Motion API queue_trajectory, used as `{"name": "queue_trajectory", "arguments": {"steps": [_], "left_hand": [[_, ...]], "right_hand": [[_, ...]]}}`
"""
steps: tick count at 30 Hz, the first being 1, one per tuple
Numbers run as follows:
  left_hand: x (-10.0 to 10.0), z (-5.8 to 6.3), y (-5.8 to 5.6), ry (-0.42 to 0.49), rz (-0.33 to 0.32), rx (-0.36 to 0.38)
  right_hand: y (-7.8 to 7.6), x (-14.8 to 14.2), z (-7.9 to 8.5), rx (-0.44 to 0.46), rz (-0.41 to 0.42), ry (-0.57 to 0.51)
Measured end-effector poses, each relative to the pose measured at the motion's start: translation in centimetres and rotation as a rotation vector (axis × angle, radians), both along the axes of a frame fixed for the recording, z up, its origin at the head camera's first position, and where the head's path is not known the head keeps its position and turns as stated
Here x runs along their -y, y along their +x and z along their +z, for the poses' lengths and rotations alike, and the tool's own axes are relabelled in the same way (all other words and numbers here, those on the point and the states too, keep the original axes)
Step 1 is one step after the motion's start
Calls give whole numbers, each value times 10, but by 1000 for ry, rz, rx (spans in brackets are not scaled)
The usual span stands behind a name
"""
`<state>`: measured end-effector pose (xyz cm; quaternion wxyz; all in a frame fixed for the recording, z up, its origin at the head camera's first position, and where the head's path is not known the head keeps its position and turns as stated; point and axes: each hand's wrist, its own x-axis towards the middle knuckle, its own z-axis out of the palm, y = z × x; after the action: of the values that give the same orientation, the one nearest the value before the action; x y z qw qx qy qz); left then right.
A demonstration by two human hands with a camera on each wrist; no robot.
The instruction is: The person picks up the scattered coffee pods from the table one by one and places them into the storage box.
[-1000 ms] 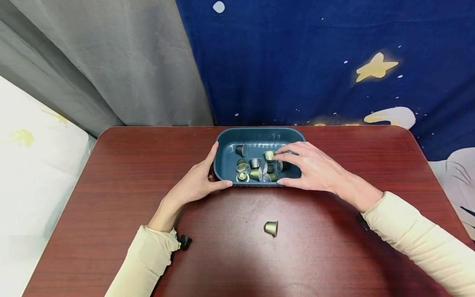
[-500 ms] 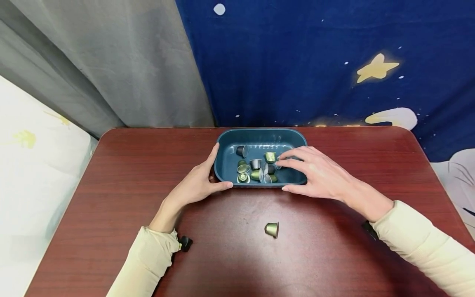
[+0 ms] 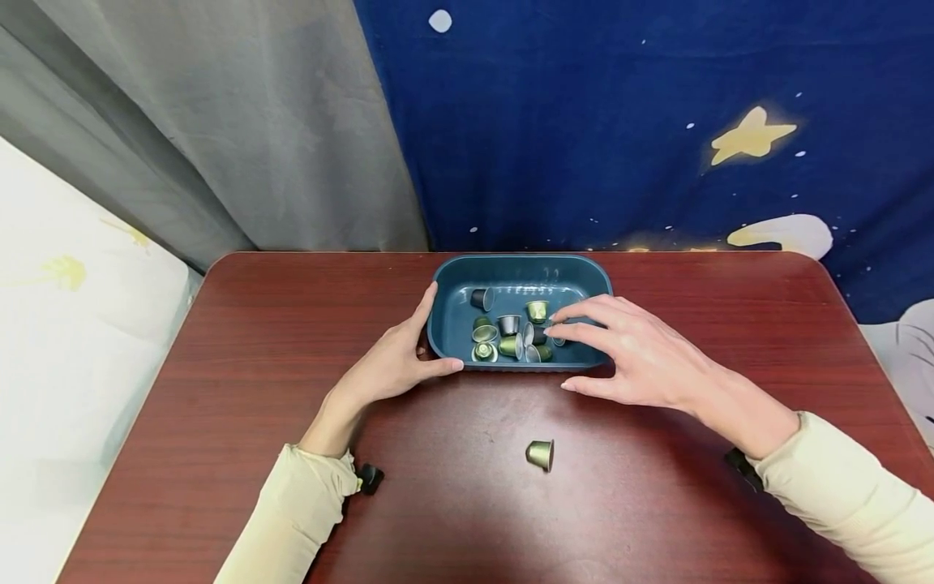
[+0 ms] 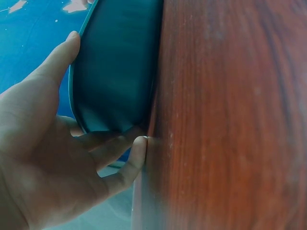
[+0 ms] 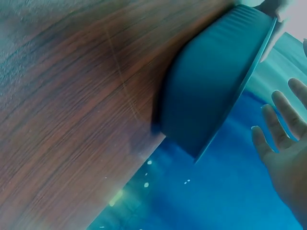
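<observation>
A dark teal plastic bin [image 3: 511, 272] stands near the table's back edge with several coffee capsules in it, among them a bright green one [image 3: 537, 311], a black one [image 3: 481, 298] and a silver one [image 3: 508, 324]. My left hand [image 3: 390, 361] grips the bin's left end, thumb on the near rim; the left wrist view shows its fingers round the bin's outer wall [image 4: 115, 67]. Over the bin's right part, my right hand [image 3: 649, 357] spreads its fingers and holds nothing. An olive-green capsule [image 3: 540, 455] lies on its side in front of the bin.
The reddish-brown table [image 3: 241, 381] ends just behind the bin. Grey curtain [image 3: 292, 122] and blue starry fabric [image 3: 554, 122] hang behind it. A black strap device [image 3: 370, 478] sits at the left wrist.
My right hand has drawn back toward me and to the right, its thumb now off the near rim. The left hand keeps its place on the bin.
</observation>
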<state>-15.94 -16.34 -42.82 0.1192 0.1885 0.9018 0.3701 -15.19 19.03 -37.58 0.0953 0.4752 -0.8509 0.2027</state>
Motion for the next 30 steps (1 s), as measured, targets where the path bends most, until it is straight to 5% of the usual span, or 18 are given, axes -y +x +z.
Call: {"name": "queue_trajectory", "arguments": {"steps": [20,30], "left_hand": [[1,2,0,38,0,62],[0,4,1,48,-12,66]], "right_hand": [[28,7,-6,-16,109,-44],[38,10,-12,51,120,-29]]}}
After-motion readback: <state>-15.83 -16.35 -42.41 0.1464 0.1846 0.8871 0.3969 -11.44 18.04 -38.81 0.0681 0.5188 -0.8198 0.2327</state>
